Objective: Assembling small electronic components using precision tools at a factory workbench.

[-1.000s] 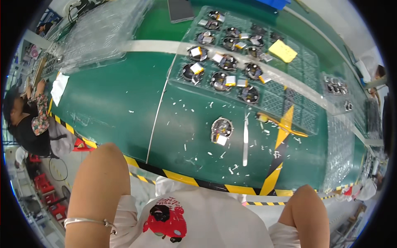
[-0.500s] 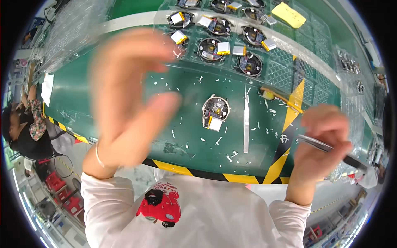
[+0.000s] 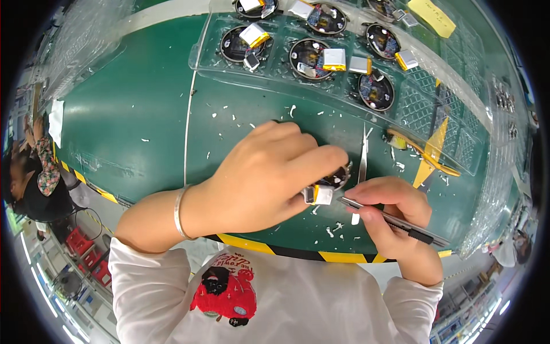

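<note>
My left hand is closed on an open round watch case, which it covers for the most part. At the case's lower edge, a small silver-white battery sticks out beside the fingertips. Between thumb and fingers, my right hand grips a slim metal tool with a dark grip like a pen. The tool's tip lies just right of the battery, apart from it. Behind the right fingers lie silver tweezers, points facing away from me.
Beyond my hands, a clear plastic tray holds several open watch cases with batteries. A wooden-handled brush lies at the right. White scraps litter the green mat. A yellow note rests on the tray. Far left, a person sits.
My left hand has come down from the upper left and taken hold of the watch case. My right hand has moved left with the metal tool, its tip now near the case.
</note>
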`<state>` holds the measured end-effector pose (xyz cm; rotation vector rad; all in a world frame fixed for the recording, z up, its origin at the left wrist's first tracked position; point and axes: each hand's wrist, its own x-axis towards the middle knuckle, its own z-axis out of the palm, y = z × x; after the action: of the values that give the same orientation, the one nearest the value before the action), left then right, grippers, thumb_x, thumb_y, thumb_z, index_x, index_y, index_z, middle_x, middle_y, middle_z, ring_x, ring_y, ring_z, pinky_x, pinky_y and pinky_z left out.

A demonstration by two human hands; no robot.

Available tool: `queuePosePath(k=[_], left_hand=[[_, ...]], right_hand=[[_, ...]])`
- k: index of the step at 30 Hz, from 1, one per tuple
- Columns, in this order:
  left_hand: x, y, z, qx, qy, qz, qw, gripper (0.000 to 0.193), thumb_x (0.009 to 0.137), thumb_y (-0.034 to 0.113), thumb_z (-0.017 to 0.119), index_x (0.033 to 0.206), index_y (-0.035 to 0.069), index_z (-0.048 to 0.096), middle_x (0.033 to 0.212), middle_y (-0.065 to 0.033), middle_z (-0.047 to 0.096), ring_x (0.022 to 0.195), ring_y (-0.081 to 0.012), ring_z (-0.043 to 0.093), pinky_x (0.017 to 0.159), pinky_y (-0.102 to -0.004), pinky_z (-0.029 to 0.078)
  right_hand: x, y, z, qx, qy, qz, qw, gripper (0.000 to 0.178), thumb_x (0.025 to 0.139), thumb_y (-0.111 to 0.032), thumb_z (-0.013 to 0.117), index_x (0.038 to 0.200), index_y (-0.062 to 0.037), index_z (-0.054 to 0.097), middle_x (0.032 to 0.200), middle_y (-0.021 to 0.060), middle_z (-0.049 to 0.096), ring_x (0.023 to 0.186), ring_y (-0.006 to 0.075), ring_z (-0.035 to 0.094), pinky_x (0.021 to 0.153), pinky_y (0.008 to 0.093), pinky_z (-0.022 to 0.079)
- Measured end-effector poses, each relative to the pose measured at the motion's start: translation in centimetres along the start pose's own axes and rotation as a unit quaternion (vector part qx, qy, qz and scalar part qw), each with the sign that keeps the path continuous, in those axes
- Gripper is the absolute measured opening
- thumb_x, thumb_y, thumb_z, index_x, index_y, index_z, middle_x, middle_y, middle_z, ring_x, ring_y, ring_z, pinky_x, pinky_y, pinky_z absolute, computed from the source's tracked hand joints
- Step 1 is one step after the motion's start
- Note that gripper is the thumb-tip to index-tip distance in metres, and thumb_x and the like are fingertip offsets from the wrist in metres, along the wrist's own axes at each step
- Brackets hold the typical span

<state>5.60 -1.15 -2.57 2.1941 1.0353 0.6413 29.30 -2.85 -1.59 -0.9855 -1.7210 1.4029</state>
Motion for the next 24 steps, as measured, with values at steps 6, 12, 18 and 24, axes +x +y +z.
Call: queuePosePath(k=[6, 12, 18, 24], left_hand=[[0.1, 0.5, 0.4, -0.011, -0.007, -0.014, 1.0, 0.051, 0.064, 0.004, 0.072, 0.114, 0.012, 0.064, 0.09, 0.0028, 0.066, 0.068, -0.0182, 0.053, 0.068, -0.0329, 0.037], [0.1, 0.5, 0.6, -0.02, -0.006, -0.015, 1.0, 0.053, 0.063, 0.005, 0.073, 0.114, 0.012, 0.063, 0.091, 0.0035, 0.066, 0.067, -0.0173, 0.053, 0.069, -0.0323, 0.036], [0.3, 0.8, 0.7, -0.013, -0.007, -0.019, 1.0, 0.051, 0.063, 0.006, 0.073, 0.112, 0.012, 0.062, 0.089, 0.0049, 0.067, 0.066, -0.0162, 0.054, 0.068, -0.0313, 0.035], [0.5, 0.9, 0.8, -0.018, -0.008, -0.024, 1.0, 0.05, 0.062, 0.006, 0.073, 0.111, 0.013, 0.062, 0.089, 0.0055, 0.067, 0.064, -0.0153, 0.054, 0.068, -0.0311, 0.034]], right_hand=[[0.4, 0.1, 0.7, -0.088, 0.022, -0.087, 0.992, 0.027, 0.067, 0.004, 0.081, 0.09, 0.0003, 0.066, 0.08, 0.0119, 0.068, 0.064, 0.0217, 0.065, 0.055, 0.0276, 0.052], [1.0, 0.4, 0.8, -0.171, -0.006, -0.158, 0.972, 0.028, 0.072, 0.005, 0.077, 0.096, -0.0008, 0.063, 0.084, 0.0135, 0.068, 0.072, 0.0254, 0.068, 0.06, 0.0309, 0.053], [1.1, 0.7, 1.0, -0.169, 0.002, -0.178, 0.969, 0.026, 0.072, 0.008, 0.075, 0.095, 0.0019, 0.064, 0.084, 0.0144, 0.068, 0.072, 0.0255, 0.068, 0.059, 0.0302, 0.054], [1.1, 0.9, 1.1, -0.178, 0.009, -0.196, 0.964, 0.025, 0.073, 0.008, 0.074, 0.095, 0.002, 0.063, 0.083, 0.0154, 0.068, 0.069, 0.0253, 0.068, 0.057, 0.0301, 0.053]])
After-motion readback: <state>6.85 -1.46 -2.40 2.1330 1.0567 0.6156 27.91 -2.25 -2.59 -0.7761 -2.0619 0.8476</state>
